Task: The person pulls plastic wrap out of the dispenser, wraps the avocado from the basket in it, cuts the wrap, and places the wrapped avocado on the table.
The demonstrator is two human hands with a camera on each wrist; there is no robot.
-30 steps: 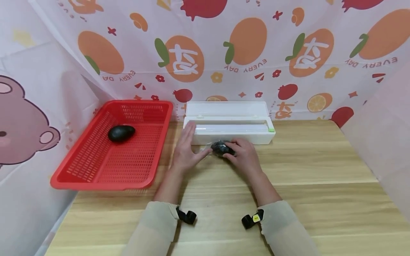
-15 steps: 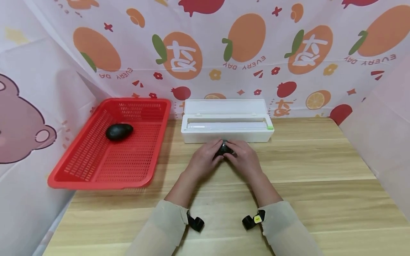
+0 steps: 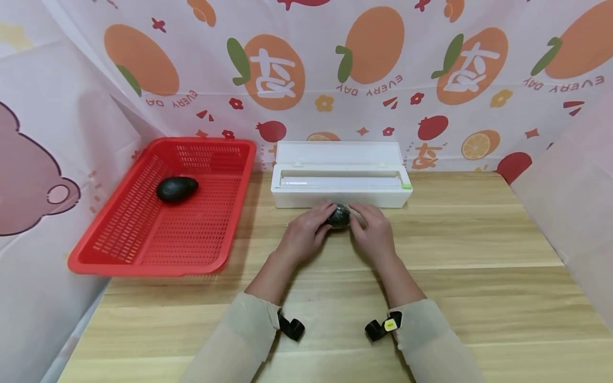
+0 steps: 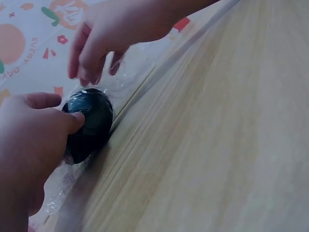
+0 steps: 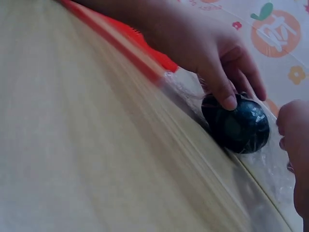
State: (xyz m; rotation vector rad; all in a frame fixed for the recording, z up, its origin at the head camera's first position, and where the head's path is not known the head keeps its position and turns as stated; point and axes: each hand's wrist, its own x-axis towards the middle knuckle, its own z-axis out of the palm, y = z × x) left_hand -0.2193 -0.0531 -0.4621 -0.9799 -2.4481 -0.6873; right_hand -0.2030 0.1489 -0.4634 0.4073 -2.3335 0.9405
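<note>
Dark, near-black avocado (image 3: 339, 216) wrapped in clear cling film (image 5: 270, 176), set on the wooden table (image 3: 479, 250) just in front of the white wrap dispenser (image 3: 341, 181), between the two hands. Left hand (image 3: 306, 234) curled against its left side, thumb and fingertips (image 5: 227, 99) pressing on the glossy skin, so holding it. Right hand (image 3: 375, 234) close on the other side, fingers bent over the loose film; whether touching the fruit itself or only the wrap, cannot tell from the wrist views. Rounded, egg-like shape, shiny under the plastic, with small white highlights and crinkles where the film gathers; film trailing flat along the table edge below it. Wrist views: fruit sitting right under the left thumb (image 4: 72, 121), right fingers (image 4: 89, 58) hovering just above and behind. Further left, well apart: red slotted basket (image 3: 119, 250) with a second dark avocado (image 3: 176, 189) lying bare inside, toward the back. Behind everything, pink fruit-print backdrop (image 3: 373, 58).
</note>
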